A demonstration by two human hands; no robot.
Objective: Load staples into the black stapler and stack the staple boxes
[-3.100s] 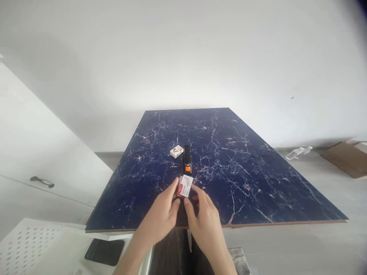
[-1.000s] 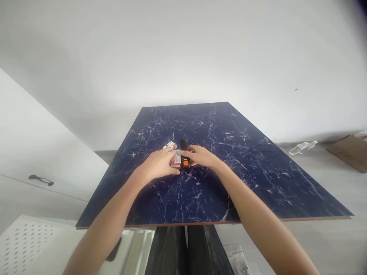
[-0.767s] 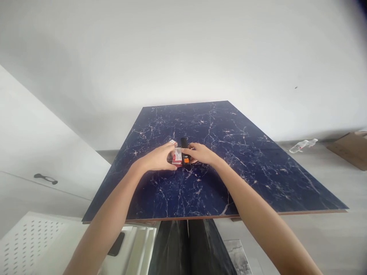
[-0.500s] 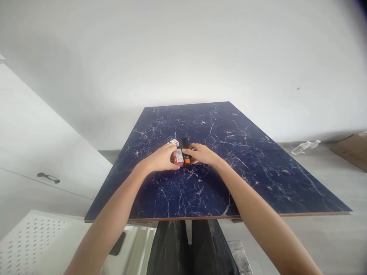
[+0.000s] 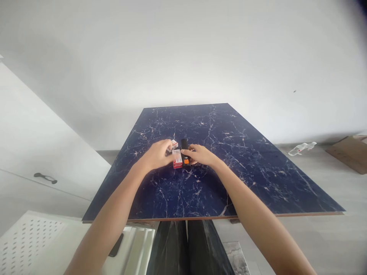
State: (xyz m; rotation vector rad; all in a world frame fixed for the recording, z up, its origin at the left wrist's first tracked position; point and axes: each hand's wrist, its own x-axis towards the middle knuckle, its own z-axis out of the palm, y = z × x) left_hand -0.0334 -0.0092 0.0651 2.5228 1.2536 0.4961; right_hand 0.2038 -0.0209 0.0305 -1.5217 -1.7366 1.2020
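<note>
Near the middle of the table, my right hand (image 5: 200, 154) is closed on a slim black object (image 5: 184, 145) with an orange patch at its near end; the thumb lies across its top. Directly left of it, side by side, is a small red and white box (image 5: 177, 159). Another small white and red box (image 5: 173, 144) lies just behind. My left hand (image 5: 158, 153) is at the left of both boxes, thumb and fingers apart. Its thumb is at the nearer box's left edge, slightly blurred; whether it touches cannot be made out.
The blue marbled table (image 5: 183, 198) stands against a pale wall. On the floor at right are a clear plastic bottle (image 5: 299, 149) and a cardboard box (image 5: 349, 154). A white cabinet with a dark handle (image 5: 46, 177) is at left. A dark phone-like object (image 5: 117, 245) lies below the table's left side.
My left hand has drawn slightly left and loosened from the red and white box, showing more of it. My right hand stays on the black object. The view has shifted slightly.
</note>
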